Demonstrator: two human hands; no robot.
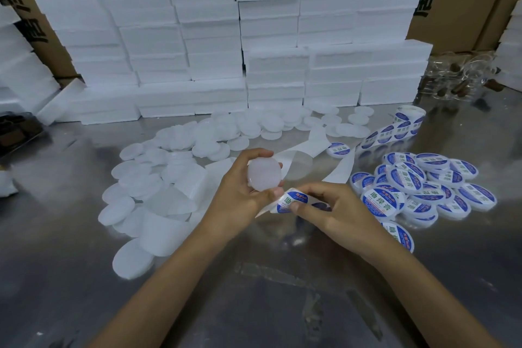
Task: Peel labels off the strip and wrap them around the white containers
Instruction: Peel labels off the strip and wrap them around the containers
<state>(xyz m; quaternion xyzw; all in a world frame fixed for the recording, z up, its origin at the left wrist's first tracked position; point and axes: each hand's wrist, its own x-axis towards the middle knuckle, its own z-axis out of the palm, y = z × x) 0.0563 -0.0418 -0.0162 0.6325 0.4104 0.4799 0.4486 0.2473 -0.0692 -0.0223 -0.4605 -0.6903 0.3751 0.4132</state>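
The left hand (240, 189) holds a bare white container (264, 175) up over the tabletop (84, 277); the right hand (336, 212) pinches a blue label (292, 200) and seems to be peeling it off the strip (308, 138); next, I think, the label must line up straight and get pressed around the container.

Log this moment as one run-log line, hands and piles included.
left hand: holds unlabelled container | right hand: pinches label on strip | labelled pile: right | blank pile: left
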